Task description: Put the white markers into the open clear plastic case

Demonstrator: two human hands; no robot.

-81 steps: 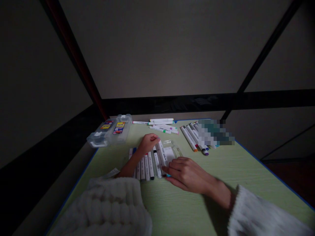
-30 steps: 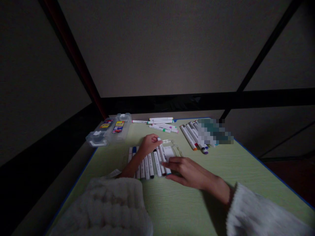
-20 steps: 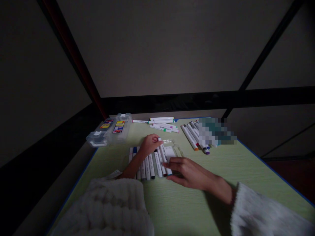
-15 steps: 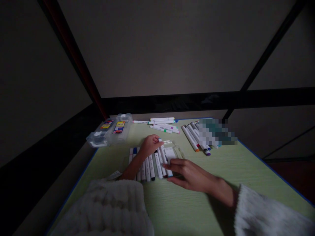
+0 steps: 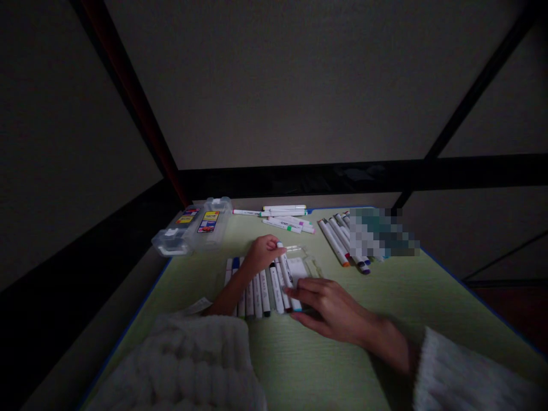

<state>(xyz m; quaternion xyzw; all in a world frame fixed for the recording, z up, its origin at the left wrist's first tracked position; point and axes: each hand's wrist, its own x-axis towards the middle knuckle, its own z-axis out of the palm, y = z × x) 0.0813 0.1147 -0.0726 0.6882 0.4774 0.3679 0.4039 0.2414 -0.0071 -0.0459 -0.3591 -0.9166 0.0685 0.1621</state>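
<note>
A white marker [image 5: 286, 269] with a light-blue lower end lies lengthwise before me, at the right end of a row of white markers [image 5: 257, 294]. My left hand [image 5: 263, 254] pinches its far end between thumb and fingers, the forearm crossing over part of the row. At the near end, my right hand [image 5: 327, 308] has its thumb and fingertips closed around the marker. The row sits in a clear plastic tray [image 5: 315, 265], whose bare right part shows beyond my right fingers. Several of the row's far ends are hidden by my left hand and arm.
A clear plastic case [image 5: 171, 242] with coloured labels lies open at the far left. Loose thin markers [image 5: 282, 225] lie at the back. Thicker markers [image 5: 338, 242] are heaped at the right, partly under a blurred patch. The green table [image 5: 325, 371] has a blue edge.
The view has shifted a little, and my right wrist and sleeve sit slightly farther right and lower. Both hands keep their hold on the same marker.
</note>
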